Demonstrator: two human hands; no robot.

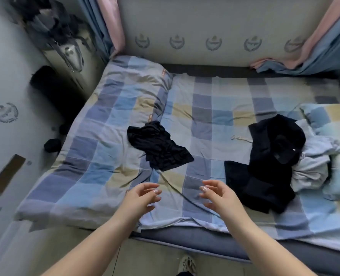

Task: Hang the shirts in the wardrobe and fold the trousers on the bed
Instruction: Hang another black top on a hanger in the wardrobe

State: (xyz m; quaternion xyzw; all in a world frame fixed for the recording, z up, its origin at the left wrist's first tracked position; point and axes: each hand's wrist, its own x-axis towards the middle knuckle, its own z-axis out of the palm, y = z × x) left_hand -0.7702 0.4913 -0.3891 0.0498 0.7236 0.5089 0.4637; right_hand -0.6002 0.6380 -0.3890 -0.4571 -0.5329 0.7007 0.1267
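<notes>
While both arms reach out over the near edge of the bed (205, 108), the left hand (139, 198) and right hand (219, 198) hover side by side, palms turned towards each other with a gap between them. The fingers of each are loosely bent and spread. Neither hand holds anything, and neither seems to touch the checked sheet.

Beyond the left hand, near the middle of the bed, a black garment (159, 146) lies crumpled and apart from everything else. To the right of the right hand, just beside it, a black pile (268, 156) sprawls in loose folds. Its far side rests on a rumpled grey garment (312, 166). Whether these are shirts or trousers cannot be told. A pale cord (238, 138) trails out from the pile's left edge.

A checked pillow (133, 90) sits at the far left corner of the bed. Pink and blue curtains (113, 22) hang at both far corners. Dark clothes (45, 20) are heaped at the upper left, blurred. A shoe (187, 264) shows on the floor between the arms.
</notes>
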